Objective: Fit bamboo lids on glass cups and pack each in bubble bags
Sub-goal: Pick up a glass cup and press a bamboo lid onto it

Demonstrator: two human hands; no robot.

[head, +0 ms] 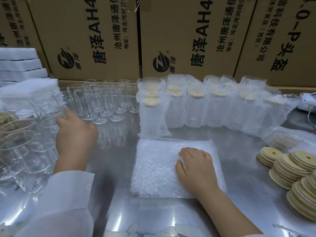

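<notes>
Reaching left hand: the left hand [75, 132] is stretched out over the table [239, 161] towards the empty glass cups [102, 103]. Its fingers are hidden behind the back of the hand and blurred, so I cannot tell whether they hold a cup.
Right hand: the right hand [195, 168] lies on the flat stack of bubble bags [157, 168]. Its fingers are bent, with the tips on the top bag. I cannot tell whether they pinch it.
Bubble bags: the stack lies flat in the middle of the table, just in front of the packed cups.
Glass cups: a group stands upright at the back left. More lie blurred along the left edge.
Packed cups [196, 108]: these stand upright in a curved row at the back right, each in a bubble bag with a bamboo lid on top.
Bamboo lids [290, 168]: loose lids sit in leaning stacks at the right edge of the table.
Background: cardboard boxes [95, 40] stand behind the table, and white foam sheets [20, 62] are piled at the far left.
</notes>
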